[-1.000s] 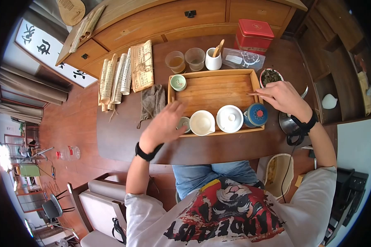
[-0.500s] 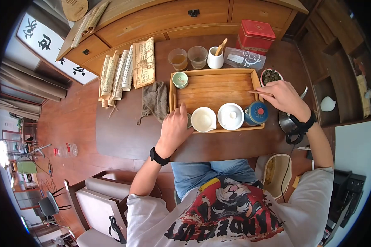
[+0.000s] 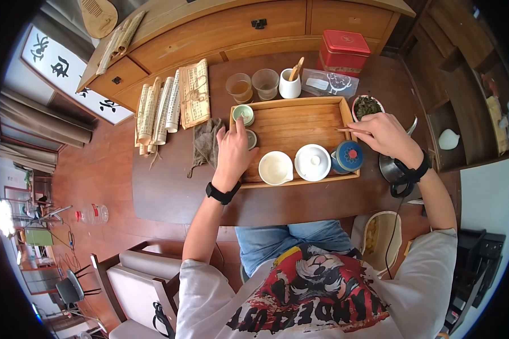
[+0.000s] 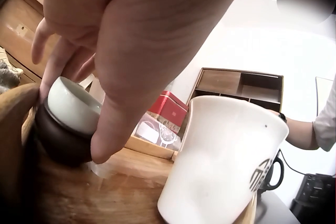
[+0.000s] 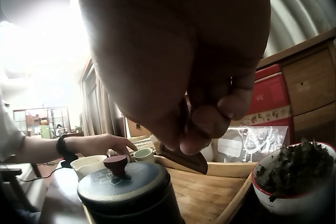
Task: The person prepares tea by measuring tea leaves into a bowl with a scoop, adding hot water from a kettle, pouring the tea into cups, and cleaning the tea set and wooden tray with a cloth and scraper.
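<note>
In the head view my left hand [image 3: 232,155] reaches over the tray's left side, its thumb and fingers around a small cup [image 3: 251,139]. One fingertip is by the green cups [image 3: 243,113]. The left wrist view shows a pale cup [image 4: 73,106] set in a dark one [image 4: 63,142], between thumb and fingers. My right hand [image 3: 387,134] pinches a thin wooden tool [image 3: 353,130] above the tray's right edge; its flat end [image 5: 184,160] shows under the fingertips. A white pitcher [image 3: 276,168], a white lidded bowl [image 3: 313,163] and a blue lidded jar [image 3: 347,156] line the near side.
Behind the wooden tray [image 3: 291,103] stand two clear cups, a white tool holder [image 3: 290,85] and a red tin [image 3: 345,52]. A bowl of dark leaves [image 3: 367,106] and a kettle [image 3: 391,168] are right; a grey cloth [image 3: 207,141] and paper scrolls [image 3: 195,93] left.
The small cup has moved from the tray's near left corner toward the green cups, along with my left hand. My right hand stays about where it was, still pinching the wooden tool.
</note>
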Demonstrator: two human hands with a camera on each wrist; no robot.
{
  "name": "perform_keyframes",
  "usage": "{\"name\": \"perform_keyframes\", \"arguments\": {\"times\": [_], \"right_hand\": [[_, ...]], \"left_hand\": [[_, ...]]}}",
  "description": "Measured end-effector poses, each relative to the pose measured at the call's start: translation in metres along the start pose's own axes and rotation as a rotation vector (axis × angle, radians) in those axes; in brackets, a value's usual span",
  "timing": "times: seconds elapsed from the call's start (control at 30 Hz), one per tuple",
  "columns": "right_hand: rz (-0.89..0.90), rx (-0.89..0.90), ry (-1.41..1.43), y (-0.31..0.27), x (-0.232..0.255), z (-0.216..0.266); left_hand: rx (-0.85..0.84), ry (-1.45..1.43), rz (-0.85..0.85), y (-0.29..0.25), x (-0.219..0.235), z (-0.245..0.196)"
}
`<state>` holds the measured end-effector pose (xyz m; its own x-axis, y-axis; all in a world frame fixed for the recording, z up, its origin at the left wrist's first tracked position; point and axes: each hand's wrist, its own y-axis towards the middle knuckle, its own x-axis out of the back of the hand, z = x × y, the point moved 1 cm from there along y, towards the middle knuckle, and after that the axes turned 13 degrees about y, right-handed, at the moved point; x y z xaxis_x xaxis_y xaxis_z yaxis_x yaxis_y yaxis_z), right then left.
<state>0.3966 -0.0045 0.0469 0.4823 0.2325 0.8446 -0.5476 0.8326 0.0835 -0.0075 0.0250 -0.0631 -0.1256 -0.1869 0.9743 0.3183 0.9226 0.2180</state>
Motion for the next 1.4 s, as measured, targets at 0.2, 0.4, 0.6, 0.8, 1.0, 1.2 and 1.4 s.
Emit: {"name": "perform_keyframes", "arguments": {"times": [0.2,0.4,0.6,0.8,1.0,1.2,1.4], "right_hand": [[0.028,-0.077,-0.028,-0.003,0.005,0.001],[0.033,-0.079,-0.021,-0.002,0.004,0.005],[0.017,-0.079,-0.002,-0.003,0.005,0.004],[0.004,-0.057,-0.005,-0.002,0.000,-0.002],[-0.034,-0.019,0.024,-0.004,0.002,0.005],[-0.041,-0.036,-0.005,-0.007,0.003,0.002],[-0.030,-0.049,-0.016,-0.008,0.002,0.005]], "left_hand": [[0.013,-0.027,-0.041,0.003,-0.008,0.001],[0.012,0.101,-0.066,0.003,0.010,-0.004],[-0.123,-0.052,-0.235,-0.010,0.038,-0.008],[-0.302,-0.239,0.164,-0.043,0.079,-0.054],[-0.255,-0.214,0.082,-0.036,0.068,-0.058],[-0.174,-0.232,-0.043,0.019,0.066,-0.043],[-0.118,-0.147,-0.211,0.064,0.029,-0.030]]}}
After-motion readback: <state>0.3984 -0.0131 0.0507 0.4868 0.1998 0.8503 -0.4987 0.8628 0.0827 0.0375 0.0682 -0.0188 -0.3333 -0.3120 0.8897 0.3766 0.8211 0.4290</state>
